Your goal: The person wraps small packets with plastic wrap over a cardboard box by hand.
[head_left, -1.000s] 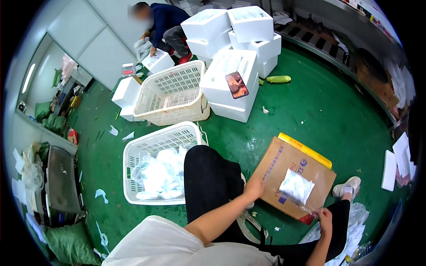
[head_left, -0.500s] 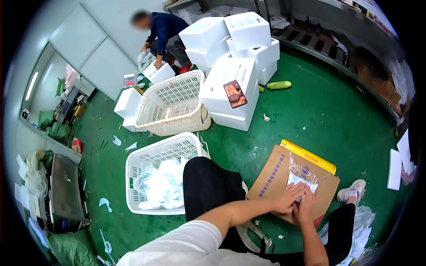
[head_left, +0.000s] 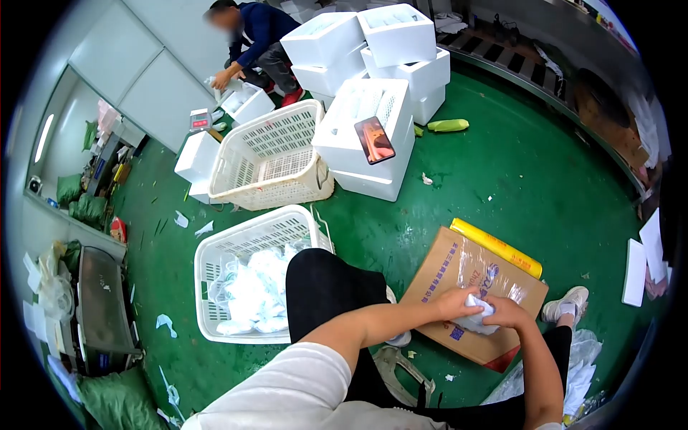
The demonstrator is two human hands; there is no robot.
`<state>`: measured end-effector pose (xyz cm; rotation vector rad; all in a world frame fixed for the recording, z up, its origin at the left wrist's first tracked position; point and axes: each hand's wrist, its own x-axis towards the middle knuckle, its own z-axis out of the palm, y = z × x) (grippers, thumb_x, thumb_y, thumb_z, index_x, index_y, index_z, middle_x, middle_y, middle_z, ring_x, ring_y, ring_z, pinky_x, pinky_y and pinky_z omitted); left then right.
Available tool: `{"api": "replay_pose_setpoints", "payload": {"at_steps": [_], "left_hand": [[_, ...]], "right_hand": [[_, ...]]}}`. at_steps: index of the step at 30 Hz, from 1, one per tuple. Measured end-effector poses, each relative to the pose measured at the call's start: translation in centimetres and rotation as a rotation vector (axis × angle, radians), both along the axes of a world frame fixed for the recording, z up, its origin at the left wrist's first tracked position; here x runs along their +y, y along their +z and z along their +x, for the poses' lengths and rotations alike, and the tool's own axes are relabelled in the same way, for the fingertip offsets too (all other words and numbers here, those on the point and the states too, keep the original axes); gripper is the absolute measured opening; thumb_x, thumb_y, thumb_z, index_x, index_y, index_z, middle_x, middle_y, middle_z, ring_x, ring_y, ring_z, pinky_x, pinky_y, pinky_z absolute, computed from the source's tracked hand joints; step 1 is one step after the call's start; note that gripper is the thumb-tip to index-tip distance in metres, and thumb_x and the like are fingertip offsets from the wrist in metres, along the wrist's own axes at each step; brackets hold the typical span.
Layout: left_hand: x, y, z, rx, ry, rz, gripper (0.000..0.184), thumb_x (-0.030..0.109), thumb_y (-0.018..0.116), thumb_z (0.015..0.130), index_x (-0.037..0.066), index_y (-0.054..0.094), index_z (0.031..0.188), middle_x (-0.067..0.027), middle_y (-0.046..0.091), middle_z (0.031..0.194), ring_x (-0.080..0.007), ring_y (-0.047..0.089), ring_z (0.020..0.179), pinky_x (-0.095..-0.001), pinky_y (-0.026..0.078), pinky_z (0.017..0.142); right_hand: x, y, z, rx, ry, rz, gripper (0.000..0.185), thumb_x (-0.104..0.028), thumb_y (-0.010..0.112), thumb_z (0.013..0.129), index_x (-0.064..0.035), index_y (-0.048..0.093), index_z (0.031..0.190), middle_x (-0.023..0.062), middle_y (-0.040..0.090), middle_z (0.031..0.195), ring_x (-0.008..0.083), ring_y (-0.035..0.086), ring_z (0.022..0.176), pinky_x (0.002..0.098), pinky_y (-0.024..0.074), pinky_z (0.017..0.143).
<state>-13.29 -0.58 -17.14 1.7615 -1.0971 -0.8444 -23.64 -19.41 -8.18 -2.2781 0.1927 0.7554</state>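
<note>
Over a brown cardboard box (head_left: pixel 430 276) with blue printing, both my hands hold a small white bundle (head_left: pixel 481 311). My left hand (head_left: pixel 457 304) grips its left side. Fingers of my right hand (head_left: pixel 506 314) are closed on its right side. Clear film shows around the bundle, but what is inside it I cannot make out. A yellow roll (head_left: pixel 496 248), with clear film spread from its side over the box, lies along the box's far edge.
A white basket (head_left: pixel 203 301) of white wrapped bundles stands left of my knee. Behind it are a cream basket (head_left: pixel 272 199) and stacked foam boxes (head_left: pixel 373 179) with a phone (head_left: pixel 375 140) on top. Another person (head_left: pixel 261 36) crouches at the back beside a foam box.
My hands were pressed flat over the white item on the box; now they grip it as a rounder bundle, lifted closer to me. The other person's hands have shifted left.
</note>
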Motion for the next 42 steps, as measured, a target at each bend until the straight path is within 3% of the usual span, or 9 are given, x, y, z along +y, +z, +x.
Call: {"api": "replay_pose_setpoints", "payload": {"at_steps": [5, 11, 13, 17, 20, 26, 34, 36, 42], "left_hand": [[-2.2, -3.2, 1.8, 0.251, 0.209, 0.259, 0.060, 0.058, 0.054, 0.090, 0.000, 0.072, 0.084, -0.0240, 0.069, 0.086, -0.0386, 0.067, 0.083, -0.0450, 0.051, 0.074], [-6.6, -10.3, 1.1, -0.133, 0.331, 0.198, 0.045, 0.042, 0.054, 0.092, 0.001, 0.073, 0.095, -0.0189, 0.071, 0.095, -0.0353, 0.069, 0.087, -0.0435, 0.055, 0.075], [-8.4, -5.6, 4.2, -0.434, -0.054, 0.572, 0.038, 0.035, 0.057, 0.090, 0.003, 0.072, 0.103, -0.0174, 0.070, 0.101, -0.0336, 0.067, 0.096, -0.0421, 0.053, 0.083], [-12.6, 3.3, 7.0, -0.545, -0.437, 0.591, 0.036, 0.029, 0.060, 0.087, 0.015, 0.068, 0.119, -0.0158, 0.061, 0.125, -0.0296, 0.054, 0.123, -0.0451, 0.040, 0.105], [-12.9, -1.6, 6.3, -0.582, -0.671, -0.099, 0.036, 0.036, 0.056, 0.090, 0.025, 0.065, 0.124, -0.0150, 0.042, 0.146, -0.0306, 0.035, 0.139, -0.0521, 0.024, 0.114], [-11.8, -5.7, 4.8, -0.706, -0.615, -0.207, 0.044, 0.048, 0.046, 0.093, 0.042, 0.049, 0.137, -0.0092, 0.027, 0.157, -0.0299, 0.022, 0.146, -0.0568, 0.013, 0.116], [-10.9, -4.6, 4.8, -0.832, -0.657, -0.203, 0.048, 0.051, 0.049, 0.092, 0.036, 0.052, 0.137, -0.0083, 0.017, 0.161, -0.0262, 0.013, 0.149, -0.0569, 0.006, 0.117], [-10.5, -3.6, 4.8, -0.816, -0.643, -0.205, 0.049, 0.050, 0.049, 0.092, 0.034, 0.052, 0.138, -0.0078, 0.020, 0.160, -0.0259, 0.015, 0.148, -0.0563, 0.007, 0.117], [-5.8, -2.9, 0.2, -0.670, -0.546, -0.261, 0.045, 0.039, 0.050, 0.095, 0.015, 0.057, 0.133, -0.0100, 0.034, 0.154, -0.0265, 0.026, 0.144, -0.0492, 0.018, 0.116]], "right_hand": [[4.7, -3.4, -2.3, -0.533, -0.057, -0.294, 0.089, -0.031, 0.076, 0.062, 0.0036, 0.040, 0.136, 0.0257, 0.042, 0.139, 0.0415, 0.043, 0.127, 0.0487, 0.0335, 0.108], [7.2, -4.8, -3.4, -0.607, -0.210, -0.522, 0.092, -0.019, 0.084, 0.053, -0.0018, 0.044, 0.134, 0.0223, 0.040, 0.140, 0.0430, 0.045, 0.123, 0.0524, 0.0339, 0.106], [6.3, -5.1, -2.7, -0.615, -0.175, -0.586, 0.088, -0.018, 0.083, 0.054, -0.0029, 0.046, 0.133, 0.0210, 0.049, 0.133, 0.0405, 0.049, 0.120, 0.0495, 0.0387, 0.102], [2.8, 0.3, 0.9, -0.114, -0.148, -0.086, 0.084, -0.030, 0.081, 0.061, -0.0009, 0.048, 0.133, 0.0219, 0.061, 0.118, 0.0369, 0.057, 0.111, 0.0414, 0.0462, 0.096], [-0.1, 1.7, 3.1, -0.029, 0.034, 0.166, 0.088, -0.040, 0.082, 0.061, -0.0011, 0.047, 0.133, 0.0219, 0.059, 0.123, 0.0352, 0.057, 0.114, 0.0408, 0.0450, 0.099], [-3.8, -3.4, 5.1, 0.664, -0.023, 0.702, 0.087, -0.045, 0.071, 0.083, -0.0036, 0.032, 0.149, 0.0120, 0.041, 0.148, 0.0226, 0.039, 0.134, 0.0321, 0.0324, 0.109], [7.9, -9.3, -2.3, 0.962, 0.336, 0.633, 0.087, -0.065, 0.067, 0.077, -0.0049, 0.052, 0.137, 0.0138, 0.050, 0.141, 0.0249, 0.041, 0.133, 0.0347, 0.0272, 0.112], [11.7, -3.3, -4.0, 0.916, 0.320, 0.598, 0.087, -0.063, 0.067, 0.079, -0.0009, 0.051, 0.137, 0.0152, 0.051, 0.139, 0.0244, 0.041, 0.132, 0.0335, 0.0275, 0.111], [7.8, -2.2, -13.0, 0.667, -0.919, 1.054, 0.053, -0.027, 0.061, 0.091, 0.0020, 0.049, 0.134, 0.0136, 0.063, 0.122, 0.0258, 0.064, 0.105, 0.0381, 0.0500, 0.093]]}}
